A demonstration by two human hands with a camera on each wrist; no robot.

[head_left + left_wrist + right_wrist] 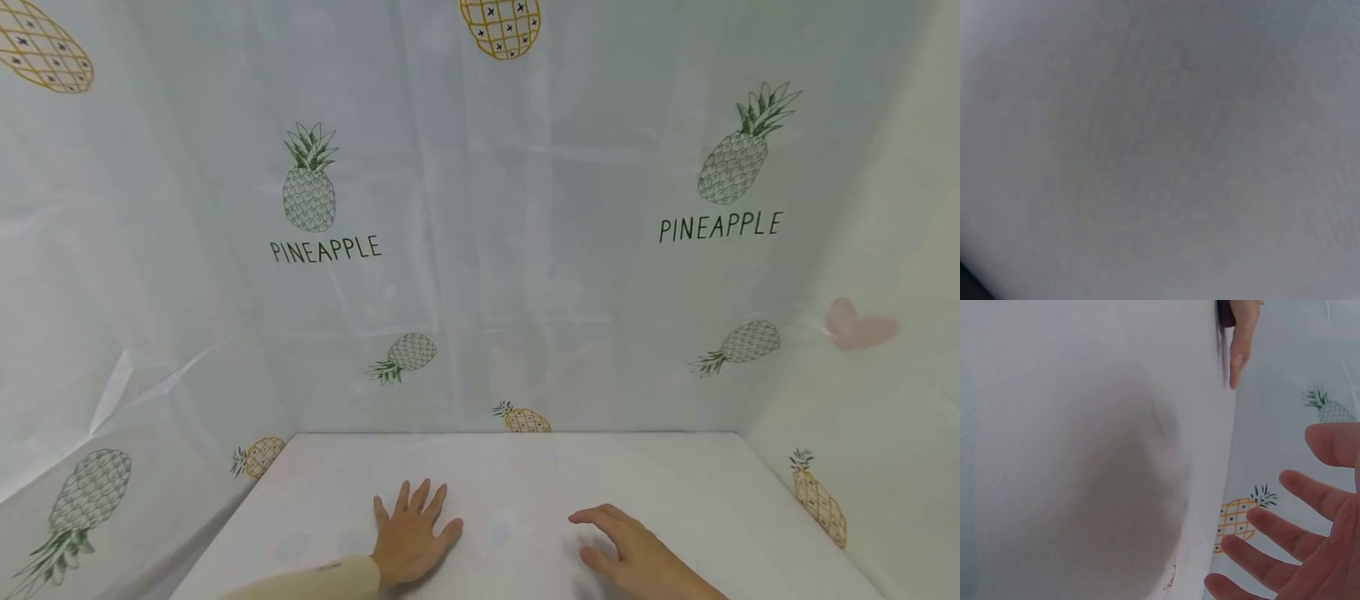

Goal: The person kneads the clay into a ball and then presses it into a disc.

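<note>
On the white tabletop (517, 483) my left hand (411, 537) lies with its fingers spread, palm down, a pale sleeve at the wrist. To its right, my right hand (637, 557) hovers over the table with fingers loosely bent and thumb apart, holding nothing. In the right wrist view, the right hand (1310, 531) shows its separated fingers over a blurred shadow on the table, and part of the left hand (1244, 337) appears at the top. The left wrist view is a close, blurred grey surface (1160, 150), with no fingers visible.
Pale sheeting (525, 250) printed with pineapples stands behind the table and along both sides. A pink heart shape (858, 325) shows on the right side. Faint bluish spots (292, 547) mark the tabletop.
</note>
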